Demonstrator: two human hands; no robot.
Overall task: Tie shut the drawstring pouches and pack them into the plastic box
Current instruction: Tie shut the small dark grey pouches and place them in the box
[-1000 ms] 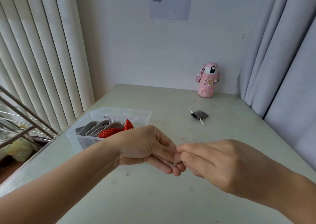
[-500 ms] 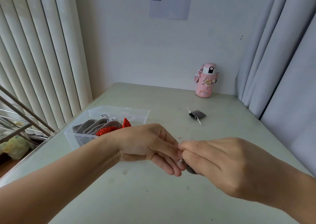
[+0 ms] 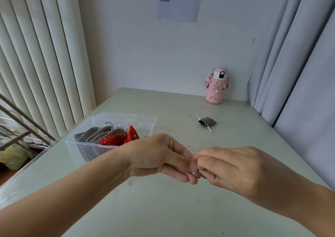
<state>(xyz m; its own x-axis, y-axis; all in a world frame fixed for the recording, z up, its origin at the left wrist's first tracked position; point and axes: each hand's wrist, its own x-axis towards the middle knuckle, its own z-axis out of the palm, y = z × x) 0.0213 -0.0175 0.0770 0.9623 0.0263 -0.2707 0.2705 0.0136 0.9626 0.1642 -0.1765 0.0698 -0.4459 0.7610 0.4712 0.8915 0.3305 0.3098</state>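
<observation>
Barely moved, my left hand (image 3: pixel 159 157) and right hand (image 3: pixel 235 168) stay fingertip to fingertip above the pale green worktop (image 3: pixel 163 209), pinching a mostly hidden dark grey fabric pouch (image 3: pixel 204 177).

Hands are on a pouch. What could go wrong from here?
1. The left hand and right hand hide nearly all of the pouch, so a loose knot could pass unseen.
2. The box sits at the table edge beside the left forearm; a careless swing might knock it off.
</observation>
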